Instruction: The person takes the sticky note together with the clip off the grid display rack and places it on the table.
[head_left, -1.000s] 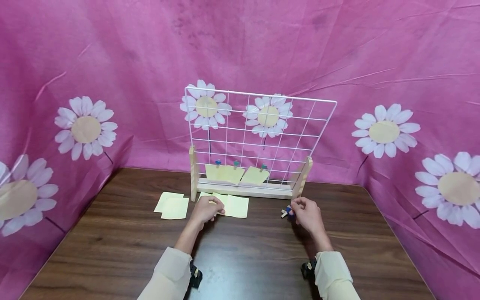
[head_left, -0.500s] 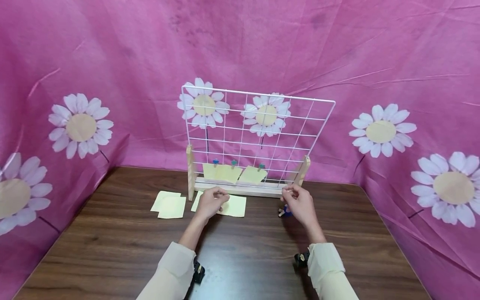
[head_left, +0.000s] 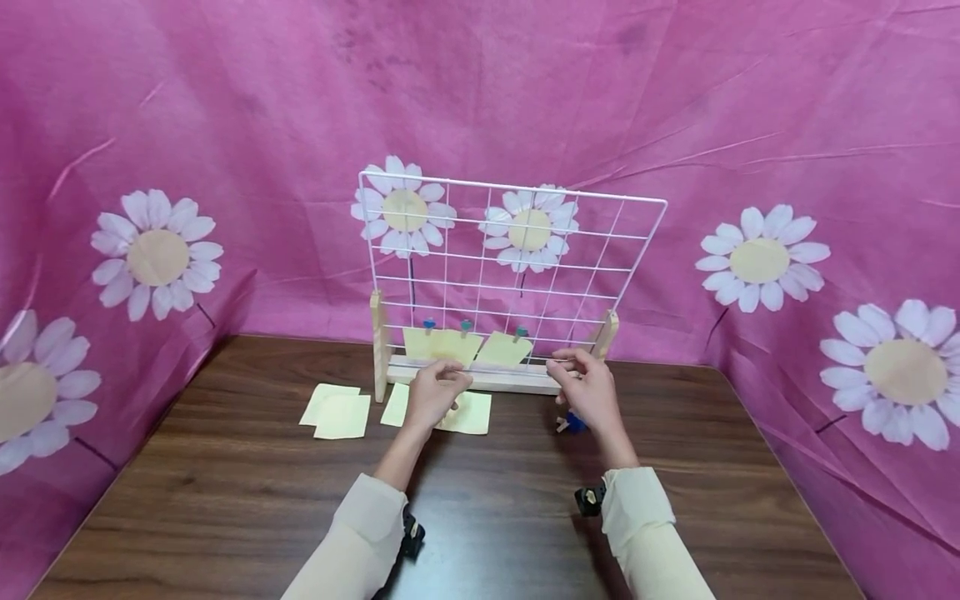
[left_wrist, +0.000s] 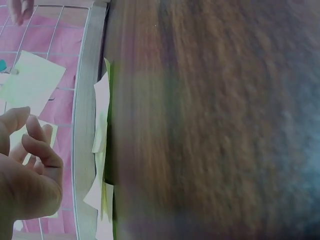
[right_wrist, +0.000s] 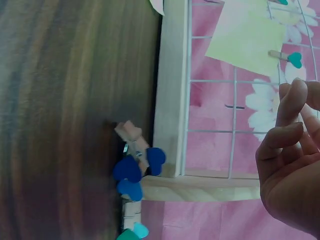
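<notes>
My left hand [head_left: 435, 396] is raised over the loose yellow sticky notes [head_left: 468, 413] before the wire grid [head_left: 498, 279]. Its fingers are loosely bent, and the left wrist view shows nothing between them. My right hand [head_left: 592, 396] hovers by the grid's right post, above a small pile of heart-topped mini clothespins [head_left: 573, 422]. In the right wrist view its fingers are loosely curled, with nothing visible in them. On the grid's lower part hang several yellow notes [head_left: 505, 348], held by a blue clothespin [head_left: 429, 323] and two teal clothespins [head_left: 521, 332].
Two overlapping yellow notes [head_left: 341, 416] lie at the left on the dark wooden table [head_left: 480, 517]. The grid stands in a wooden base [head_left: 517, 381] with upright posts at both ends. Behind it hangs a pink cloth [head_left: 300, 125] printed with daisies.
Both hands have risen and moved inward toward the grid. The right hand has left the clothespin pile, and the left has shifted right over the notes. The head view has shifted slightly.
</notes>
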